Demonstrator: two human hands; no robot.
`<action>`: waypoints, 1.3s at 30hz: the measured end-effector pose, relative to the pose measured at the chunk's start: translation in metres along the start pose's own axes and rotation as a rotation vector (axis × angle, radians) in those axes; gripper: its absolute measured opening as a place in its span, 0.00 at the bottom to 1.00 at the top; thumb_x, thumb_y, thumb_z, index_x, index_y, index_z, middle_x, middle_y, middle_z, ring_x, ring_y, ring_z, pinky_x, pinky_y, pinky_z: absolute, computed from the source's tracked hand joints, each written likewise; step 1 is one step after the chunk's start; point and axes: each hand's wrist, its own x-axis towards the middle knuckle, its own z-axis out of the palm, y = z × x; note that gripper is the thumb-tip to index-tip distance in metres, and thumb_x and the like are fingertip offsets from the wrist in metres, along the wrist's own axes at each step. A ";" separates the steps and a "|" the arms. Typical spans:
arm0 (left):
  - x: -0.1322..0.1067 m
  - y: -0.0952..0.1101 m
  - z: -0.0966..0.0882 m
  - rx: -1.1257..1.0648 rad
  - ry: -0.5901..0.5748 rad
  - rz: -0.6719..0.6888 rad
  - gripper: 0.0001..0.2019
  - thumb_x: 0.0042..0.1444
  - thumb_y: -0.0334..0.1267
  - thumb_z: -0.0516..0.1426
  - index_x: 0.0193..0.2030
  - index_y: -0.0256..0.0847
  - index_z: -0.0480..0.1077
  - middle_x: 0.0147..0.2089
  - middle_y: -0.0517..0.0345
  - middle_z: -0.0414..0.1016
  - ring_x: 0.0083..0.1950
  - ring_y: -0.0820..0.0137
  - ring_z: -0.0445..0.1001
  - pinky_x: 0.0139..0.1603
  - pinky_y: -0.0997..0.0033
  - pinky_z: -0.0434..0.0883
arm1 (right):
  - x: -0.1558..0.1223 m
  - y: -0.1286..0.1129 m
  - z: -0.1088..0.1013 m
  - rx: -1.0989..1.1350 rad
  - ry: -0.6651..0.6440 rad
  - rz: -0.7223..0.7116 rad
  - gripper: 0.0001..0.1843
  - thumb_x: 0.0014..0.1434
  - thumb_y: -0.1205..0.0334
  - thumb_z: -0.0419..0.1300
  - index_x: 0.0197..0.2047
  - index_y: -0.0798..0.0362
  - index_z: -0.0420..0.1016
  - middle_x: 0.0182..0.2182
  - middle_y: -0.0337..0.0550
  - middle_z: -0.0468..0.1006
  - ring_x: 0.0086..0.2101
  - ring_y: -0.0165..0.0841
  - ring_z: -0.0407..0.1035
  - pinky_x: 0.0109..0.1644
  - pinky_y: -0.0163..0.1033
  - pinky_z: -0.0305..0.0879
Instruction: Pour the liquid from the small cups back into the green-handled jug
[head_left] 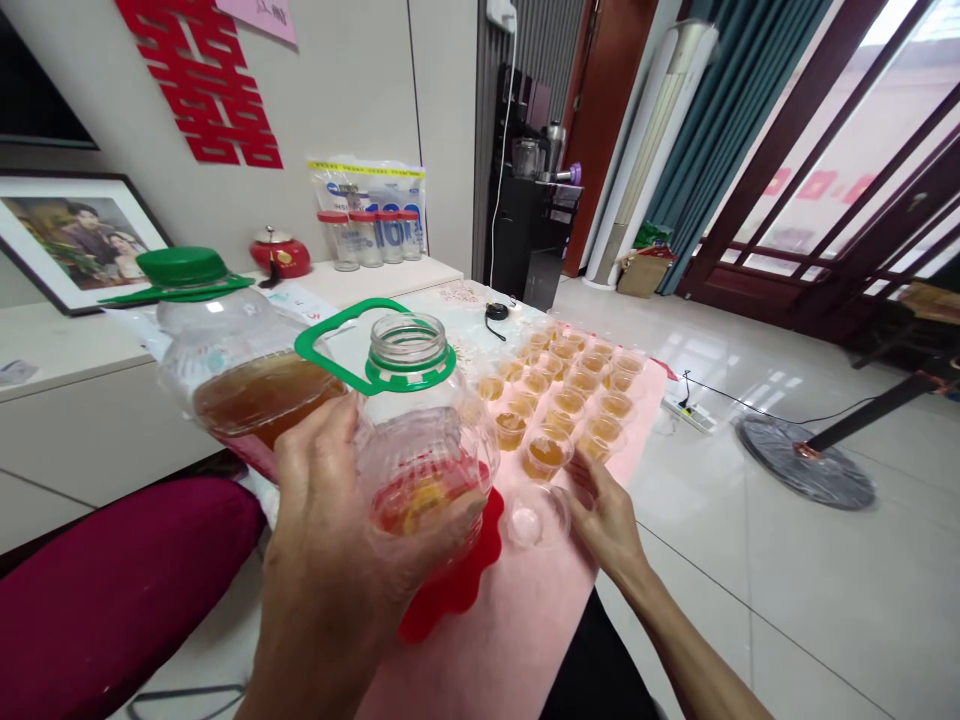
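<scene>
My left hand (341, 535) is wrapped around a clear plastic jug (427, 440), which is uncapped and has a green ring handle (330, 340) at its neck. The jug looks nearly empty, with red and yellowish tones showing through its lower part. Beneath it lies a red scalloped mat (465, 590). My right hand (604, 510) pinches the side of an empty clear plastic cup (526, 522), its fingertips close to a filled cup (546, 455). Several rows of small cups of amber liquid (568, 402) stand beyond on the pink table cover (525, 620).
A larger capped jug (255, 395) of brown liquid stands at the left, by a magenta chair (127, 590). Behind are red-lidded jars (367, 240), a red pot (280, 255) and a black tape measure (496, 311). A power strip (690, 412) and a round stand base (806, 462) are on the floor.
</scene>
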 end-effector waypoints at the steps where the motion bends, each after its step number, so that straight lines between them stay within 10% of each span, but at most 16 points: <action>1: 0.000 0.000 0.000 0.004 0.000 0.007 0.53 0.38 0.61 0.67 0.69 0.36 0.61 0.67 0.39 0.64 0.69 0.44 0.65 0.68 0.35 0.66 | 0.003 -0.001 0.004 0.016 0.003 0.006 0.37 0.57 0.50 0.69 0.67 0.49 0.67 0.63 0.54 0.76 0.62 0.51 0.71 0.69 0.63 0.64; 16: 0.000 0.001 0.000 -0.006 -0.001 -0.006 0.52 0.38 0.61 0.67 0.68 0.37 0.61 0.67 0.42 0.64 0.67 0.47 0.67 0.67 0.37 0.67 | 0.024 -0.017 0.030 0.300 -0.006 0.058 0.32 0.51 0.54 0.73 0.58 0.51 0.74 0.57 0.52 0.82 0.57 0.49 0.76 0.64 0.60 0.71; 31: -0.001 -0.001 0.003 -0.045 0.017 -0.028 0.47 0.38 0.58 0.67 0.67 0.46 0.61 0.67 0.45 0.64 0.67 0.45 0.68 0.63 0.41 0.75 | 0.017 -0.050 -0.007 0.304 0.002 0.079 0.33 0.50 0.54 0.75 0.59 0.48 0.76 0.59 0.51 0.79 0.60 0.51 0.73 0.62 0.60 0.74; 39: -0.002 -0.010 0.011 -0.050 0.077 0.095 0.48 0.41 0.56 0.68 0.68 0.42 0.58 0.64 0.44 0.66 0.64 0.47 0.71 0.61 0.43 0.75 | 0.029 -0.105 -0.023 0.240 -0.017 -0.103 0.32 0.50 0.50 0.76 0.57 0.45 0.78 0.57 0.49 0.82 0.55 0.51 0.78 0.59 0.59 0.77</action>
